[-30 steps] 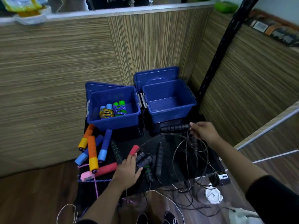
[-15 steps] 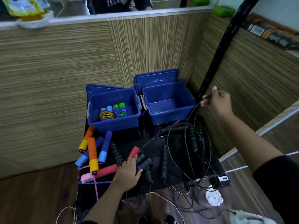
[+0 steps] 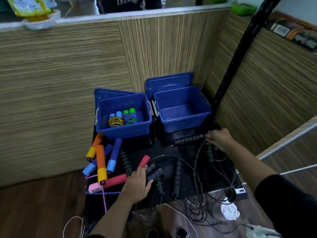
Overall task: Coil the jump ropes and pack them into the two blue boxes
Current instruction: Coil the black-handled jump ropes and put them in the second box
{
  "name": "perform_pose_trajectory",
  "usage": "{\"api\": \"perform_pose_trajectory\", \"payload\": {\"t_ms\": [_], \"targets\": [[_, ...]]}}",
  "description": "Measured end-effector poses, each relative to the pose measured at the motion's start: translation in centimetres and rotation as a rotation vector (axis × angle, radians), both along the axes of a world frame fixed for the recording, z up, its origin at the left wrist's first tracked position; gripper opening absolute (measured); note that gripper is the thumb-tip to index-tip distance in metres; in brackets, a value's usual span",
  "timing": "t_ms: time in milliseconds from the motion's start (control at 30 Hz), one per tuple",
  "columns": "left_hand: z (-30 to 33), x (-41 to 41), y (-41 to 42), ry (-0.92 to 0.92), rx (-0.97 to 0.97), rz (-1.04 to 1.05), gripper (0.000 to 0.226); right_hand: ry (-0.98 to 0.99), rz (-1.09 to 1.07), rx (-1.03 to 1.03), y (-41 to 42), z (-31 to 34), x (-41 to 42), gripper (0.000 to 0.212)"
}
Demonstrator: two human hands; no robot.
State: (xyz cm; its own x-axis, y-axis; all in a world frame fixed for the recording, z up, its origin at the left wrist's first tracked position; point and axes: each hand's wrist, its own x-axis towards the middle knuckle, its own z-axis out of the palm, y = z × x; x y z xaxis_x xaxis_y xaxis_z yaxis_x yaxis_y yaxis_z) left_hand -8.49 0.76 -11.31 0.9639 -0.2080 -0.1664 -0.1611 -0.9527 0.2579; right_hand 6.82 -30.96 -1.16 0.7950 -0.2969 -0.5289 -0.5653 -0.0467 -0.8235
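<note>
Striped wood-grain panels (image 3: 68,83) wall in the corner, and a black perforated post (image 3: 240,54) leans across the right side. Up on the ledge (image 3: 120,15) sits a yellow packet (image 3: 29,7) over a white tray (image 3: 40,24); green items (image 3: 243,8) rest far right. Down on the wooden floor (image 3: 34,212) lies a white round lid (image 3: 229,212).

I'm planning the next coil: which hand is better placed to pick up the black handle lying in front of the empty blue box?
Right. The right hand is already at the end of the black handle before the empty blue box; the left hand rests on handles nearer the person.
</note>
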Motion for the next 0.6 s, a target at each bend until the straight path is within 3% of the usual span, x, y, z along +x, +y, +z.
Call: {"api": "perform_pose_trajectory", "payload": {"t_ms": [67,133,233,267,333,500,600], "targets": [[0.1,0.0,-0.1,0.008,0.006,0.001,0.079,0.021,0.066,-0.248,0.3,-1.8,-0.5,0.008],[0.1,0.2,-0.2,0.021,0.017,0.006,0.082,-0.144,0.247,-0.536,0.5,-2.7,-1.7,0.035],[0.2,0.3,-0.2,0.031,0.031,0.015,0.085,-0.549,0.89,-0.73,1.4,-3.7,-4.1,0.031],[0.2,0.3,-0.2,0.029,0.035,0.015,0.086,-0.542,1.143,-0.822,1.3,-4.7,-4.6,0.027],[0.3,0.3,-0.3,0.031,0.042,0.016,0.086,-0.302,1.494,-0.967,1.4,-5.8,-5.5,0.029],[0.4,0.3,-0.4,0.038,0.052,0.029,0.087,-0.231,1.8,-1.272,1.2,-6.9,-6.0,0.045],[0.5,0.2,-0.5,0.048,0.037,0.025,0.088,-0.434,1.816,-1.371,0.8,-6.7,-5.9,0.03]]}}
